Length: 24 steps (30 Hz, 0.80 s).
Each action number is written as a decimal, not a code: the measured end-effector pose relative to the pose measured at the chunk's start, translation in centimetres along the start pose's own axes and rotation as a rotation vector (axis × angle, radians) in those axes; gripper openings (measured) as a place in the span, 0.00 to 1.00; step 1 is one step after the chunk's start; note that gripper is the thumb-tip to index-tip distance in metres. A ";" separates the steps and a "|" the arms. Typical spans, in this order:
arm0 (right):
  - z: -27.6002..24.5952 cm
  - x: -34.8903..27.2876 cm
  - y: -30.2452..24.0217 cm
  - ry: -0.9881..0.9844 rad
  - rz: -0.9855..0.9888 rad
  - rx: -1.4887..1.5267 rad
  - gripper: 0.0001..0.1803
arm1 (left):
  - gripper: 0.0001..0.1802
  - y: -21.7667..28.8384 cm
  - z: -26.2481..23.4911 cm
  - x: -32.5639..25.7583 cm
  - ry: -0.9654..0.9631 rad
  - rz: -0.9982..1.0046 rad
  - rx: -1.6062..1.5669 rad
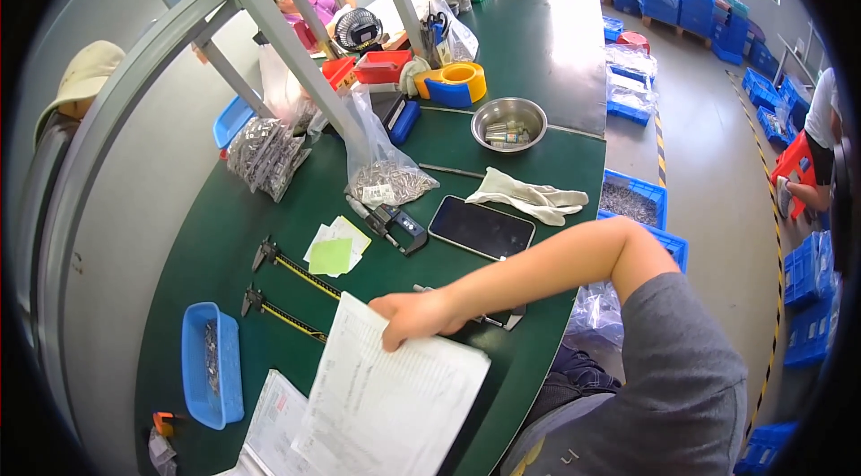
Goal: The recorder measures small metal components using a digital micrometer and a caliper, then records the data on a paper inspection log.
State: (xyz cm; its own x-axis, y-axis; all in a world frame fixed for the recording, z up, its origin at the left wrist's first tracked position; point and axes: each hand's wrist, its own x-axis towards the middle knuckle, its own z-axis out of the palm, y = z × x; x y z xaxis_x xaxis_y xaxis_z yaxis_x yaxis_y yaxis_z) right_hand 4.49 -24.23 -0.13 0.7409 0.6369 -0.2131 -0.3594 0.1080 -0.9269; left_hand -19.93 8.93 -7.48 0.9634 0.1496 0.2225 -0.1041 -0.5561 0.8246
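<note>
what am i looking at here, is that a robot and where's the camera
No robot: this is a person working bare-handed. The single picture comes from a fisheye camera worn on the head, looking down, so straight edges bend toward the rim. The right hand holds white papers near their upper edge; the left hand doesn't show. On the green table lie two calipers, a phone, a white glove, a metal bowl and a blue tray.

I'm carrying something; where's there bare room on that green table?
Between the blue bin, calipers and bagged parts, and beyond the metal bowl, right of the tape dispenser. Crowded: around the phone, glove, and papers in the right hand.
</note>
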 end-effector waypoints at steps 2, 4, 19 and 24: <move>-2.2 0.0 0.1 0.028 0.084 -0.182 0.29 | 0.31 1.7 -0.6 0.3 -0.256 -0.022 -0.062; -4.2 -0.1 0.5 -0.029 0.189 -0.333 0.29 | 0.32 8.2 2.8 1.8 -0.092 -0.557 -0.319; -29.6 -1.6 -15.0 1.380 -0.211 -1.035 0.20 | 0.32 5.1 7.6 2.8 -0.011 -0.789 -0.133; -36.7 2.0 -16.7 1.433 -0.075 -0.944 0.26 | 0.30 3.0 7.7 1.8 0.090 -0.742 -0.054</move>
State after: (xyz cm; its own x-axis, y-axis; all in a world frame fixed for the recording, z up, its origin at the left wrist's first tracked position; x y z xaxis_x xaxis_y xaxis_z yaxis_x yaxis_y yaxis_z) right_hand 32.75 -52.77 3.61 0.8050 -0.5434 0.2380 -0.2598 -0.6836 -0.6820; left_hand -16.64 1.22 -8.64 0.7615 0.5376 -0.3621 0.5508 -0.2423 0.7987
